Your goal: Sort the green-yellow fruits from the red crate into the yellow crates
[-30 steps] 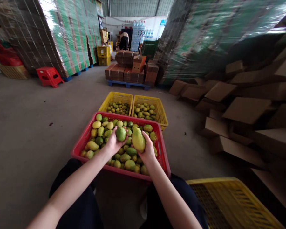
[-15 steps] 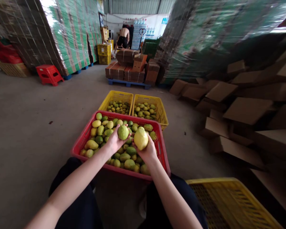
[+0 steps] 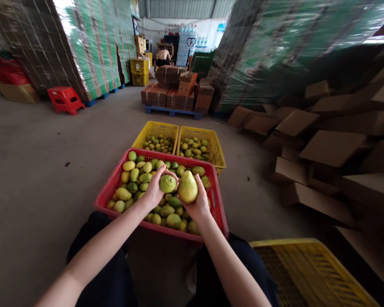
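Note:
My left hand (image 3: 154, 187) is closed round a green lemon (image 3: 167, 183), its tip turned up toward me. Beside it, my right hand (image 3: 199, 200) grips a larger, pear-shaped yellow-green lemon (image 3: 188, 187). Both fruits are held close together above a red crate (image 3: 113, 181), which is filled with green and yellow lemons (image 3: 173, 221). The crate sits in front of my knees. My fingers are partly hidden behind the fruits.
Two yellow crates (image 3: 217, 147) with lemons stand behind the red one. Another yellow crate (image 3: 284, 243) is at lower right. Cardboard boxes (image 3: 333, 147) are heaped to the right. A red stool (image 3: 65, 100), loaded pallet (image 3: 173, 111) and a crouching person (image 3: 164, 55) are farther back.
Both lemons have been turned in my hands; the left one now shows its tip, the right one its pear-shaped side. The person in the background has bent lower.

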Demonstrator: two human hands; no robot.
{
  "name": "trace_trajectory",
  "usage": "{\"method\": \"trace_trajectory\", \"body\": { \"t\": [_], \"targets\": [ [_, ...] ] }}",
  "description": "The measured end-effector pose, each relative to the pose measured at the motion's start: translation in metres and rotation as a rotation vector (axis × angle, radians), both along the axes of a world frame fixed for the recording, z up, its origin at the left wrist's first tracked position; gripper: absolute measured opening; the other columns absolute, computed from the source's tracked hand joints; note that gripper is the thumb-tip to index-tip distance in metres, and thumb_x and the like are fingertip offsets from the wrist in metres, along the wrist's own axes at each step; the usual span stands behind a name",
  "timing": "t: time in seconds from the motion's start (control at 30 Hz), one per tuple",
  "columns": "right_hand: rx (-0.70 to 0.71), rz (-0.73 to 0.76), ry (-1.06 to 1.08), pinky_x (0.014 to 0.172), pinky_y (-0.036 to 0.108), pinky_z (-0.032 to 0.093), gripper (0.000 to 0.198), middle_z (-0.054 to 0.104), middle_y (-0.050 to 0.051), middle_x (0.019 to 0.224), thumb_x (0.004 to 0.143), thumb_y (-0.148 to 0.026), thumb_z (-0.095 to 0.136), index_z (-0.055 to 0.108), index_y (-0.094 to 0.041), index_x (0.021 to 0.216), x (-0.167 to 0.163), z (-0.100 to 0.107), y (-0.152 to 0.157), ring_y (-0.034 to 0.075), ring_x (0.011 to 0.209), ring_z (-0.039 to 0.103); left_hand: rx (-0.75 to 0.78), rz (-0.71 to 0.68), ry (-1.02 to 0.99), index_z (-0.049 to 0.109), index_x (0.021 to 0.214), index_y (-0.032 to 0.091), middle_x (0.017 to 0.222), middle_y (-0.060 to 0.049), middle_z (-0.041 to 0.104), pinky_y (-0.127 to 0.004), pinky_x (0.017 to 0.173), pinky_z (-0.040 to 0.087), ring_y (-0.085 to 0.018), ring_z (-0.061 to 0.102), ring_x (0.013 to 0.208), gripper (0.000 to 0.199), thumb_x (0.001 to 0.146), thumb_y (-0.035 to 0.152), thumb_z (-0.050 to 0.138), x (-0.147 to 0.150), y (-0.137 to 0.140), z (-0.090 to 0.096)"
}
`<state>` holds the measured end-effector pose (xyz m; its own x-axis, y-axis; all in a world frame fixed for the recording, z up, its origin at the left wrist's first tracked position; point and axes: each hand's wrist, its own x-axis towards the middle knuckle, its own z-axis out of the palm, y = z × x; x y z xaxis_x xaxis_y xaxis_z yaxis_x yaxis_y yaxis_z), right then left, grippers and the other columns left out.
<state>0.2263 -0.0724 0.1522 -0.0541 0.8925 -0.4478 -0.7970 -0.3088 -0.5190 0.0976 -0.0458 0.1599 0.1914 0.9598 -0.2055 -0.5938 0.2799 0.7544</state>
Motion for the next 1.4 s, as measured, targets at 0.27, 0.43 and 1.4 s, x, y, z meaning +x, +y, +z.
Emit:
{"method": "trace_trajectory", "body": {
  "t": [0.27, 0.43, 1.4],
  "targets": [
    [0.561, 0.11, -0.236, 0.041, 0.03, 0.049, 0.034, 0.072, 0.008, 0.066, 0.07, -0.049, 0.067, 0.075, -0.016, 0.07, 0.005, -0.002, -0.013, 0.022, 0.054, 0.065, 0.26, -0.116, -0.04, 0.064, 0.046, 0.016, 0.049, -0.004, 0.059, -0.028, 0.054, 0.046, -0.015, 0.058, 0.051, 0.039, 0.074, 0.042, 0.058, -0.008, -0.007, 0.005],
    [0.664, 0.142, -0.392, 0.049, 0.035, 0.052, 0.033, 0.073, 0.009, 0.063, 0.069, -0.047, 0.065, 0.079, -0.017, 0.068, 0.003, -0.002, -0.017, 0.023, 0.052, 0.064, 0.318, -0.158, -0.06, 0.063, 0.045, 0.016, 0.048, -0.005, 0.057, -0.03, 0.059, 0.046, -0.016, 0.058, 0.052, 0.041, 0.077, 0.041, 0.057, -0.013, -0.009, 0.004],
    [-0.05, 0.025, 0.088, 0.044, 0.025, 0.054, 0.019, 0.071, 0.006, 0.066, 0.087, -0.034, 0.06, 0.065, -0.016, 0.088, 0.007, -0.011, 0.007, 0.019, 0.054, 0.068, -0.471, 0.021, -0.286, 0.063, 0.099, 0.009, 0.083, -0.013, 0.069, -0.021, 0.053, 0.054, -0.017, 0.068, 0.069, 0.032, 0.096, 0.032, 0.041, -0.012, 0.008, -0.001]
  ]
}}
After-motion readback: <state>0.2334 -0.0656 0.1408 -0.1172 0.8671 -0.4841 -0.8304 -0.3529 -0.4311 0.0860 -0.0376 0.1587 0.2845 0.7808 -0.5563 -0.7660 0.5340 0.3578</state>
